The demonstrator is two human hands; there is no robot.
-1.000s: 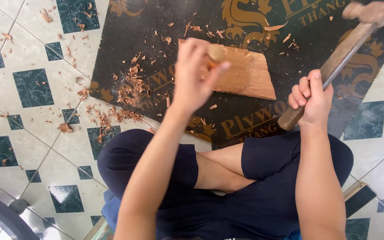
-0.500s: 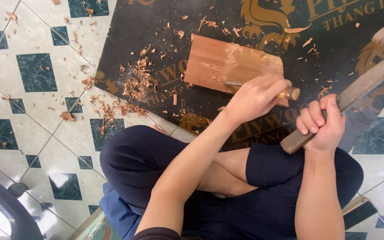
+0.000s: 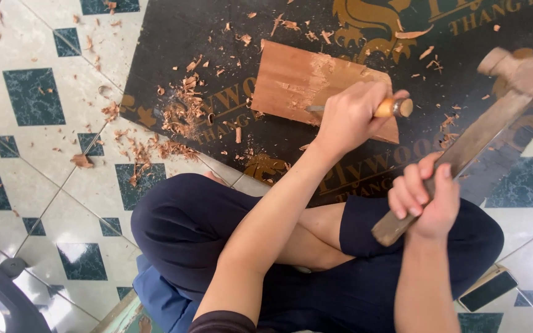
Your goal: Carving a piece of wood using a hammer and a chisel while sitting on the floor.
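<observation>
The wooden board [image 3: 306, 83] lies flat on a black printed sheet [image 3: 217, 37], at about twelve o'clock from the person's crossed legs [image 3: 217, 228], with a pale scraped patch on its upper face. The left hand [image 3: 354, 117] is wrapped tight around a chisel [image 3: 390, 108], fingers pressed together on the wooden handle, and the metal blade touches the board at nine o'clock from the fist. The right hand [image 3: 424, 200] is curled shut on the lower end of a wooden mallet [image 3: 464, 145], whose blurred head hangs at two o'clock, well apart from the chisel's butt. To cut cleanly, I judge the chisel should stay at a low angle, the fist steady, and the blow should land square on the butt, clear of the knuckles. Wood chips [image 3: 183, 114] lie thick on the sheet at ten o'clock and spill onto the white and green tiled floor [image 3: 32, 98]. A dark phone [image 3: 490, 290] lies on the tiles at four o'clock.
</observation>
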